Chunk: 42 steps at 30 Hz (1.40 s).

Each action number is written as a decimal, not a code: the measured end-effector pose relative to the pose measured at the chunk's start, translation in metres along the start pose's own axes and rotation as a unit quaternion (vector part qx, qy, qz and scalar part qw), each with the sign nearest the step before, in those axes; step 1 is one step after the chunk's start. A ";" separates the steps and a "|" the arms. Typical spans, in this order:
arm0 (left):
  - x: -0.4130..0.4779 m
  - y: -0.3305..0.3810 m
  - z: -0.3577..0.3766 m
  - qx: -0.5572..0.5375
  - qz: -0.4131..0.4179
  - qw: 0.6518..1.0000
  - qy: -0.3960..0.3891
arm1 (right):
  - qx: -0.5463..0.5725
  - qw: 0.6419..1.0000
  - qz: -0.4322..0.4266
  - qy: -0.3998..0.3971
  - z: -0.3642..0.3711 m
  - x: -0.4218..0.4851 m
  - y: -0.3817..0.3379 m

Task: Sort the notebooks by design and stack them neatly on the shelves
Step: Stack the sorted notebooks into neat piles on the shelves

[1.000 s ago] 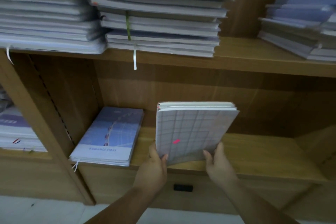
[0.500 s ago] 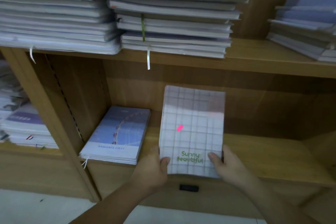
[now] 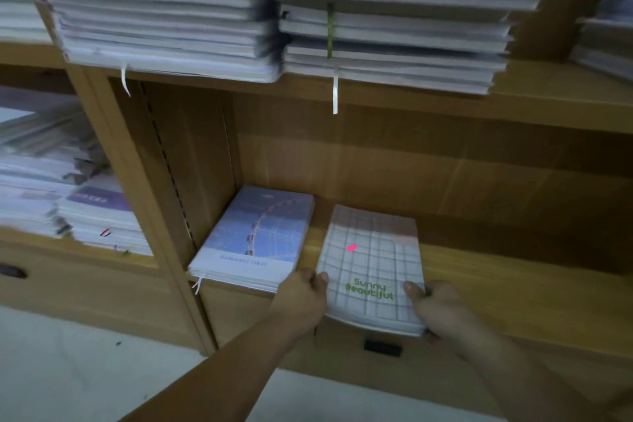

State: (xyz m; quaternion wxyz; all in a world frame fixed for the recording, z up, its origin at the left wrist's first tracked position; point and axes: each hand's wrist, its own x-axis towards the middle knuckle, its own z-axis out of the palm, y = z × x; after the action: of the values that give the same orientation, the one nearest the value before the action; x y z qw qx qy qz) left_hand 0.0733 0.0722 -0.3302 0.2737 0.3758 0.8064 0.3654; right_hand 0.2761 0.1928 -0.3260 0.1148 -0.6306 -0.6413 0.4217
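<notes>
Grid notebooks [image 3: 371, 271], the "Sunny Beautiful" ones, lie flat between our hands. Their far end is over the lower shelf [image 3: 513, 277] and their near edge overhangs its front. Our left hand [image 3: 301, 298] grips the near left corner, thumb on the cover, fingers underneath and out of sight. Our right hand [image 3: 435, 301] pinches the near right corner the same way. We reckon holding both corners keeps the little pile square. It sits just beside the blue ferris-wheel stack [image 3: 257, 236] with a gap between them: a separate pile for a separate design. Taller stacks [image 3: 394, 27] fill the shelf above.
</notes>
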 end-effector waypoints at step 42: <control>0.005 -0.049 0.006 0.099 0.091 0.987 0.091 | -0.224 0.953 -0.198 0.051 0.012 -0.010 0.000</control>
State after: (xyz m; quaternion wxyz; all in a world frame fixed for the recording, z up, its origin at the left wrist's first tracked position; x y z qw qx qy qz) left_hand 0.0547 0.0568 -0.3737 0.1257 0.4381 0.8227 0.3398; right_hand 0.2697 0.1792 -0.3294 0.0848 -0.5210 -0.8246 0.2036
